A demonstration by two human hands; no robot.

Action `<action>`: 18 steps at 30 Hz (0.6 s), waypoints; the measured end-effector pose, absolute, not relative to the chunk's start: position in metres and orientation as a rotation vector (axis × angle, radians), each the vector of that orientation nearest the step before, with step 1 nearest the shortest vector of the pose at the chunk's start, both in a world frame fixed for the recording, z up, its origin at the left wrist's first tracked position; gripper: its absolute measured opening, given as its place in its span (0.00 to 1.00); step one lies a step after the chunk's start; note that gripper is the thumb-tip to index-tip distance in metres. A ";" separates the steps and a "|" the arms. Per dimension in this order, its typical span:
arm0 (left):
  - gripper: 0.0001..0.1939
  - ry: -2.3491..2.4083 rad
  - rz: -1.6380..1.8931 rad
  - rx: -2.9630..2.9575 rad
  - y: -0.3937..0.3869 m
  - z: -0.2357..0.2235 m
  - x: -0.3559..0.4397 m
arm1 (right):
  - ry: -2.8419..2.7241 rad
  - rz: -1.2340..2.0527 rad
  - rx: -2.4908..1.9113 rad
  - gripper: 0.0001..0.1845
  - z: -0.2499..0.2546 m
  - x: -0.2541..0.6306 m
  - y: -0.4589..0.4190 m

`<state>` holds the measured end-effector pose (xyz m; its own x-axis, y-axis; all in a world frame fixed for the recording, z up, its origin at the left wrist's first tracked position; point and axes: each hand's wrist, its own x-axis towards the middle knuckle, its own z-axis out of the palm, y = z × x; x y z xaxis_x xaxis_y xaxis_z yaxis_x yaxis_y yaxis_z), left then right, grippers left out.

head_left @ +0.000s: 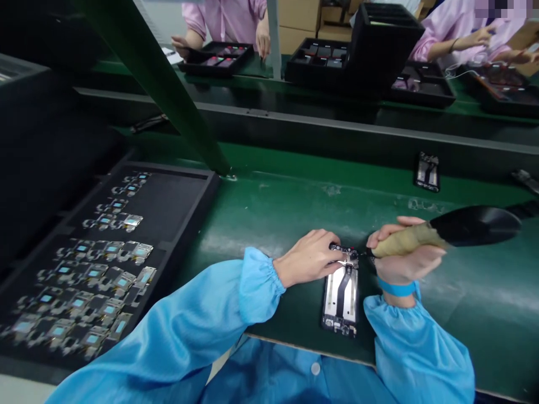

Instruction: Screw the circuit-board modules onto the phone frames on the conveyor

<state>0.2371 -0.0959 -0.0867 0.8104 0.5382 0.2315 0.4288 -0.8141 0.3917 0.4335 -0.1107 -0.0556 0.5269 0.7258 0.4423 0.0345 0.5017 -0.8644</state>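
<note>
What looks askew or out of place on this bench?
Only one thing: a second opened phone lies alone near the far edge of the green mat, away from everything else. Nothing looks spilled or broken.

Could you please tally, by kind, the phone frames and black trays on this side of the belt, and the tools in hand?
Open phone frames: 2 (under the hands; far edge)
Black tray of small parts: 1
Screwdriver in right hand: 1
Total: 4

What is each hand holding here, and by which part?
The right hand grips a tool by its taped handle. The left hand presses fingertips on the top end of the opened phone.
</note>
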 end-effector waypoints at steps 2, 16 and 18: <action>0.14 0.730 0.468 2.680 -0.097 -0.087 0.237 | -0.949 0.485 -0.977 0.38 -0.063 0.431 -0.108; 0.13 0.733 0.513 2.686 -0.098 -0.085 0.238 | -0.972 0.510 -1.013 0.40 -0.067 0.429 -0.108; 0.13 0.735 0.513 2.685 -0.098 -0.085 0.238 | -0.977 0.520 -0.998 0.40 -0.069 0.428 -0.109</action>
